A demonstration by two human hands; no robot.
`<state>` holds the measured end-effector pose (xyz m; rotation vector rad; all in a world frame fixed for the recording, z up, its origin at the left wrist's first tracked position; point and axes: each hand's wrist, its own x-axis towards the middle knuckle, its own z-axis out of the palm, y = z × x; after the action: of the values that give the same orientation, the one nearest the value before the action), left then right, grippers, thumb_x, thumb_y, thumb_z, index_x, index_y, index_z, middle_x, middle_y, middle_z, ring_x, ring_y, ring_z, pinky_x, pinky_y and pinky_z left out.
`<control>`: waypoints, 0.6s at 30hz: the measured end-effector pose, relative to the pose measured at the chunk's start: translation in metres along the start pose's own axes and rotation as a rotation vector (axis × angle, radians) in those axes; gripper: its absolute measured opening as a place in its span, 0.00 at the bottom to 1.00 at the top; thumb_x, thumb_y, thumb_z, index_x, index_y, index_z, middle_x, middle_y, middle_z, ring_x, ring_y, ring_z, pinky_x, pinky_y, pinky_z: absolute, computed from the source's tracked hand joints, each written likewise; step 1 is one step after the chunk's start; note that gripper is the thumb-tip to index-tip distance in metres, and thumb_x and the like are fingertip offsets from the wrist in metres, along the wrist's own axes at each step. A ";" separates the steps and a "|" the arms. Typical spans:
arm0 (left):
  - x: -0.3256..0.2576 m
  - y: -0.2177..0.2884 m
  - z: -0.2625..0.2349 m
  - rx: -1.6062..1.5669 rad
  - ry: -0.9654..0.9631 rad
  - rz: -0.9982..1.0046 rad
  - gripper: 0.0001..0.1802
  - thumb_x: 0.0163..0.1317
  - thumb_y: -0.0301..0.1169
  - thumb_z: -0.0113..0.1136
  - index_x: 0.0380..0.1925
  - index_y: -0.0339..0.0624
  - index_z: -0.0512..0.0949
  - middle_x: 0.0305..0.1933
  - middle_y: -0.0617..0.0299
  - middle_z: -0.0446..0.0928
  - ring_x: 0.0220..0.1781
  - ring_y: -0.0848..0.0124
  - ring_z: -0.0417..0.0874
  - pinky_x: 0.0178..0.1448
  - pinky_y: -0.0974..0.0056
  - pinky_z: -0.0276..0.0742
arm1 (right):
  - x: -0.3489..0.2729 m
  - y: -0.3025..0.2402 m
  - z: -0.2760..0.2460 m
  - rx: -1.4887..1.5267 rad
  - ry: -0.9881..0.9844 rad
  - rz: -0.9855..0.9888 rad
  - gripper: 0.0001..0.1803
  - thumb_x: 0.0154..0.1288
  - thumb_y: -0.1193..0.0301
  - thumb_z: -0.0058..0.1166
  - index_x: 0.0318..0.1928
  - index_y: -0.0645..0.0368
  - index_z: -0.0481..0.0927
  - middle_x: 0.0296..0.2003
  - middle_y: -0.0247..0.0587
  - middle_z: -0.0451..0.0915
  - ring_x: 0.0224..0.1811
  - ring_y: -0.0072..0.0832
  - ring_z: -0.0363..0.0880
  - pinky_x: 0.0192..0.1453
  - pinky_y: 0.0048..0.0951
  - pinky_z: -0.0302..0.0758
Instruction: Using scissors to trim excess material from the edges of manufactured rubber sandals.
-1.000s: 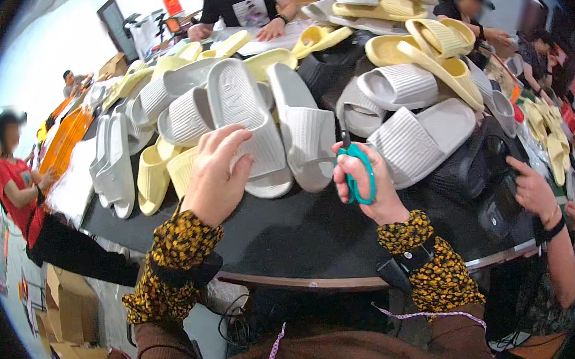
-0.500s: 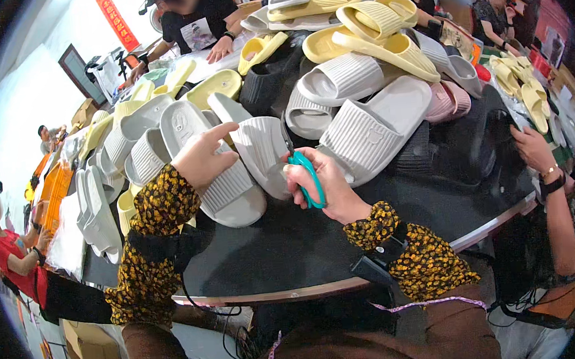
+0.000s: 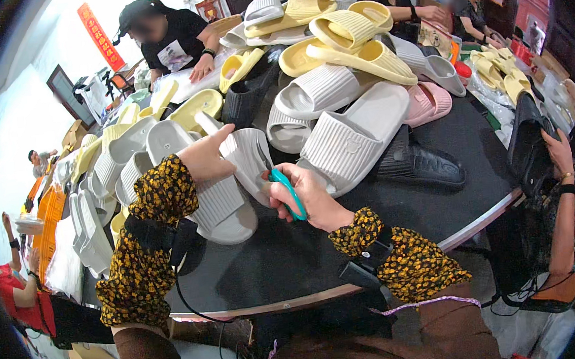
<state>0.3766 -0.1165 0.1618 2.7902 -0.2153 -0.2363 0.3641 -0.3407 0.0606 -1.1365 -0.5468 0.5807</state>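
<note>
My left hand (image 3: 210,157) grips the left side of a grey slide slipper (image 3: 245,157), with its index finger stretched along the edge. In my right hand (image 3: 305,195) is a pair of scissors (image 3: 290,191) with teal handles; its dark blades point up beside the slipper's ribbed strap. Whether the blades touch the strap, I cannot tell. Below my left hand lies another grey slipper (image 3: 219,212), and a larger grey slipper (image 3: 346,151) rests right of the scissors.
A heap of grey and yellow slippers (image 3: 357,32) rises behind my hands on the black table (image 3: 281,268). A pink slipper (image 3: 427,104) and a black slipper (image 3: 425,164) lie at right. Nearby, a co-worker's hand (image 3: 559,155) holds a black slipper (image 3: 527,137). Other people work around the table.
The view has shifted slightly. My scissors' blades now show more along the slipper's strap. The co-worker at right has drawn a black slipper away from the one on the table.
</note>
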 end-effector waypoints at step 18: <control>-0.061 0.015 0.034 -0.526 0.030 -0.155 0.30 0.52 0.29 0.61 0.53 0.26 0.64 0.22 0.62 0.75 0.23 0.78 0.75 0.25 0.71 0.69 | 0.002 0.000 0.003 -0.100 -0.086 0.046 0.18 0.62 0.66 0.54 0.49 0.63 0.71 0.23 0.30 0.74 0.18 0.15 0.72 0.21 0.16 0.69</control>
<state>0.3094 -0.1307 0.1434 2.2854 0.0665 -0.2467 0.3641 -0.3376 0.0619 -1.2251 -0.6310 0.6504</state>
